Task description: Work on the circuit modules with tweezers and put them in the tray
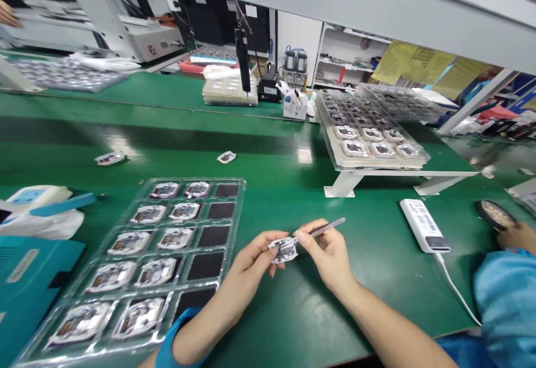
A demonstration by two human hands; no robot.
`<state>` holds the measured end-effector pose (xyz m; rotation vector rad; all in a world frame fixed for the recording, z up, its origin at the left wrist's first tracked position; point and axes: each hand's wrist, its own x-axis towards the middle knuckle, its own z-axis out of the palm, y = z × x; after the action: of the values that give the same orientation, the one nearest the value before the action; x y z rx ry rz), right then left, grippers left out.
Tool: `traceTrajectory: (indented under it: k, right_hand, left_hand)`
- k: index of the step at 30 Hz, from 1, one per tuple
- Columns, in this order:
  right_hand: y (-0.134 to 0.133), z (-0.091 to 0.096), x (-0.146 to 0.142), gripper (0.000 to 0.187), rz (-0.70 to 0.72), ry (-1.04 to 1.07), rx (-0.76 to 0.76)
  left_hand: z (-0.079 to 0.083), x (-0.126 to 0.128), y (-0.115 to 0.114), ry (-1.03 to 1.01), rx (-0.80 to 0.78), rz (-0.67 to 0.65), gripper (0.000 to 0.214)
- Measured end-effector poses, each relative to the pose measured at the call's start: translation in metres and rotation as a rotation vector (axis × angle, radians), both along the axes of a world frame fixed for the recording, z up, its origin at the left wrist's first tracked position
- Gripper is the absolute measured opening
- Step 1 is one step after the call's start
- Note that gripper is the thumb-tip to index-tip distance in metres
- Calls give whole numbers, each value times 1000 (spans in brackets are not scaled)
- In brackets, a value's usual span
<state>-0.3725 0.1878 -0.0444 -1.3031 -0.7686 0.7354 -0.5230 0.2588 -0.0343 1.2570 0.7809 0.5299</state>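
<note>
Between the thumb and fingers of my left hand point(255, 259) is a small white-framed electronic module point(286, 252), held just above the green bench. My right hand point(329, 251) pinches a slim metal pair of tweezers point(324, 227), its lower end against the module and its rounded end pointing up to the right. The exact contact spot is too small to make out. Left of my hands lies a clear plastic tray point(240, 200); similar modules point(176, 238) fill its left and middle columns, while the right column shows bare dark pads.
Two loose modules point(226, 157) lie farther back on the bench. A raised stand point(347, 184) carries stacked trays at back right. A white power strip point(422, 225) with a cable lies right, near a co-worker's blue sleeve point(505, 295). A hanging electric screwdriver point(242, 58) is behind.
</note>
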Motion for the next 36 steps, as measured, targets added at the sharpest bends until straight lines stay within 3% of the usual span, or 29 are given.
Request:
traceTrajectory:
  k: [13,23,31,36]
  right_hand:
    - [1,-1,1,15,23,92,-18]
    - [0,1,2,15,27,19,12]
    - [0,2,0,16,2,-45,15]
    - [-2,0,-3,13,3,-8,40]
  left_hand:
    - [0,-1,-2,29,94,-77,28]
    - [7,-2,2,34,124,-105,26]
    - [6,-1,4,50,51,-88,32]
    - [4,2,1,-17,-83,-16,34]
